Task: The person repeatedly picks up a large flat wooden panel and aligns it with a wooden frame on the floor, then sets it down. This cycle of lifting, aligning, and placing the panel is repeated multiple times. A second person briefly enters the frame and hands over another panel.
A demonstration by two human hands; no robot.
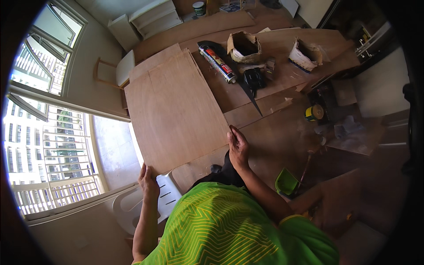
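A thin plywood sheet [172, 106] lies in front of me, with more board edges showing beneath its right side. My left hand [149, 181] is closed on the sheet's near left corner. At the near right corner my right hand [238, 148] pinches the edge, fingers pointing forward. Beyond the sheet, on a wooden worktop [282, 44], lies a sealant cartridge [218, 64] with a red, black and silver wrapper. Beside it are a black tool [254, 79], whose kind I cannot make out, and a dark pointed blade [251, 99].
Two torn, open-topped containers [244, 47] [305, 55] stand on the worktop. A white plastic chair [165, 192] is by my left forearm. On the right floor are a green dustpan [287, 182] and a yellow-and-green can [314, 113]. Windows [53, 79] line the left wall.
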